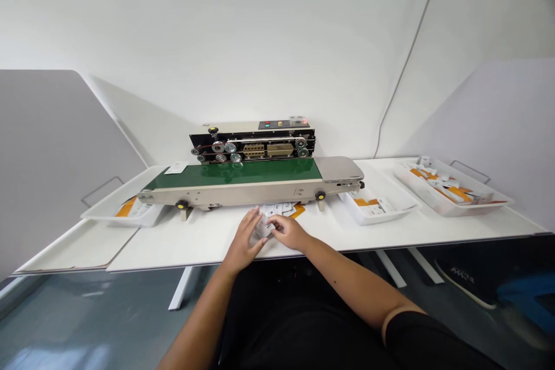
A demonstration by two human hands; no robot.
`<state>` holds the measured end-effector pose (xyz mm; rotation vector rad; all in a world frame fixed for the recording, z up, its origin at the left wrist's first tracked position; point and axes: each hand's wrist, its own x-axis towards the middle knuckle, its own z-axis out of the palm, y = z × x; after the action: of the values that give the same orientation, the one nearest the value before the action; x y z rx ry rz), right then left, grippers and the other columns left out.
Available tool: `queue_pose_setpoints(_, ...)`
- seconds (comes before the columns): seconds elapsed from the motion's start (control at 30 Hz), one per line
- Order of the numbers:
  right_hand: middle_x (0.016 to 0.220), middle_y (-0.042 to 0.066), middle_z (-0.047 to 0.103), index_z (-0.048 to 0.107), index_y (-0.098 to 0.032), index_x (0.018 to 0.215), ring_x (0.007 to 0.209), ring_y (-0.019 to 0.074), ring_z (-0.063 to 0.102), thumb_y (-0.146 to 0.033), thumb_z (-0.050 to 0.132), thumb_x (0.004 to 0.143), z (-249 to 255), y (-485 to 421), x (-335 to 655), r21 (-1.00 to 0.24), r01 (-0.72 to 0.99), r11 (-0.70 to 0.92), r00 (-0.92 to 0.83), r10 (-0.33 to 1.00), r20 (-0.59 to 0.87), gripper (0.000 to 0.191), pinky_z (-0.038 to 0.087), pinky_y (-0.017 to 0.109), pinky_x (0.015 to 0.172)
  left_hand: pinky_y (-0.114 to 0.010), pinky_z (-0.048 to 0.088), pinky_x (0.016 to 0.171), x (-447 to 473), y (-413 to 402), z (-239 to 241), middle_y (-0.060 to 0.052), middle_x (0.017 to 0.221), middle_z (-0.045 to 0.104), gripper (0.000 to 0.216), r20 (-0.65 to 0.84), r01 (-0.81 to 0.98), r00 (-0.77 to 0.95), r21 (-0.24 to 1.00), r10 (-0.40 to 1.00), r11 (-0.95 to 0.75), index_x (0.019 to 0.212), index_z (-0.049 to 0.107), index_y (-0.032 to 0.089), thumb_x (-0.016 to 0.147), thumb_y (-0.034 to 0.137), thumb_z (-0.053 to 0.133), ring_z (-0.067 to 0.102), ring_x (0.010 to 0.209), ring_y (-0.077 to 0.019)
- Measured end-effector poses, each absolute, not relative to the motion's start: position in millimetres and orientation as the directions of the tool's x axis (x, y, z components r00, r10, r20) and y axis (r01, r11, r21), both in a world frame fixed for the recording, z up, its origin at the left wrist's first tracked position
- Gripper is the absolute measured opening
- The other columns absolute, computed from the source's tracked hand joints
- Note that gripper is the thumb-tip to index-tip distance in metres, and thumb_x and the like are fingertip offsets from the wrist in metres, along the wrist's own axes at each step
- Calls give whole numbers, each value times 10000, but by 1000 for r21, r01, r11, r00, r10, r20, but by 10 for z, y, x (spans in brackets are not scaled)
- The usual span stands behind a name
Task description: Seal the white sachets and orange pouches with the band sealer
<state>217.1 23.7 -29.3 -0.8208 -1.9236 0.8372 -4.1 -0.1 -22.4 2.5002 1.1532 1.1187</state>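
Just in front of the conveyor, my two hands meet over a small white printed packet (265,229). My right hand (290,233) is closed, pinching the packet's right side between thumb and fingers. On the other side, my left hand (243,244) has its fingers stretched out and its thumb apart, alongside the packet's left edge; whether it touches is hard to see. More printed white packets (280,208) and an orange one (298,210) lie just behind, partly under the conveyor.
A band sealing machine (255,147) with a green conveyor belt (243,173) stands against the wall. One white packet (176,167) lies on the belt's left end. White trays with packets stand at left (151,218), right (381,219) and far right (468,212).
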Motion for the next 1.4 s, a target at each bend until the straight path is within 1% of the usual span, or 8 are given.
queue_pose_setpoints(0.1, 894, 1, 708, 698, -231, 1013, 753, 153, 633, -166, 593, 865, -313, 249, 2170, -811, 232, 537, -411, 810, 419, 193, 501, 272, 735, -514, 434, 1126, -54, 36, -255, -163, 1554, 469, 580, 564, 602, 183, 583, 805, -545, 1490, 459, 220, 958, 377, 630, 450, 1429, -339)
queue_pose_setpoints(0.2, 886, -3, 708, 692, -237, 1009, 743, 155, 621, -209, 618, 870, -327, 261, 2183, -830, 236, 506, -392, 831, 395, 160, 490, 272, 718, -385, 558, 865, -82, 63, -281, -108, 1189, 715, 345, 449, 557, 84, 719, 889, -416, 1248, 642, 210, 964, 401, 595, 682, 1044, -274)
queue_pose_setpoints(0.27, 882, -7, 704, 672, -246, 1115, 744, 158, 619, -221, 621, 873, -326, 265, 2191, -850, 230, 473, -358, 854, 378, 248, 495, 279, 725, -336, 551, 770, -99, 58, -279, -59, 977, 751, 258, 413, 539, 92, 744, 906, -394, 1059, 694, 214, 970, 427, 579, 694, 854, -231)
queue_pose_setpoints(0.37, 908, 7, 707, 658, -247, 1220, 781, 166, 632, -210, 624, 869, -306, 262, 2199, -850, 237, 471, -346, 858, 380, 354, 507, 294, 763, -298, 533, 718, -108, 39, -262, -29, 851, 738, 276, 403, 515, 90, 764, 911, -389, 910, 683, 214, 967, 462, 574, 679, 772, -207)
queue_pose_setpoints(0.57, 900, 43, 721, 737, -210, 969, 807, 181, 640, -223, 637, 870, -257, 258, 2205, -794, 287, 537, -307, 836, 455, 141, 499, 291, 737, -278, 501, 691, -98, 42, -232, -20, 797, 706, 302, 394, 489, 102, 780, 914, -391, 849, 670, 209, 950, 480, 584, 645, 730, -194)
queue_pose_setpoints(0.83, 799, 26, 681, 708, -207, 865, 729, 177, 611, -300, 668, 862, -243, 265, 2232, -804, 260, 535, -204, 844, 496, 101, 495, 290, 699, -266, 451, 664, -86, 54, -185, 2, 750, 625, 246, 404, 469, 152, 774, 902, -426, 787, 652, 212, 906, 428, 652, 573, 697, -175)
queue_pose_setpoints(1.07, 758, -3, 662, 703, -206, 882, 685, 165, 594, -352, 685, 852, -289, 297, 2258, -853, 293, 433, -335, 882, 332, 150, 464, 273, 651, -256, 478, 649, -69, 62, -202, 11, 704, 628, 262, 348, 409, 171, 826, 922, -388, 786, 603, 215, 915, 441, 630, 594, 659, -164)
queue_pose_setpoints(1.4, 675, -28, 618, 603, -214, 824, 612, 153, 605, -432, 639, 887, -422, 367, 2299, -960, 99, 262, -292, 930, 224, 229, 485, 269, 600, -262, 490, 687, -51, 41, -242, -3, 805, 669, 255, 259, 367, 181, 877, 949, -309, 900, 633, 210, 911, 464, 624, 620, 737, -176)
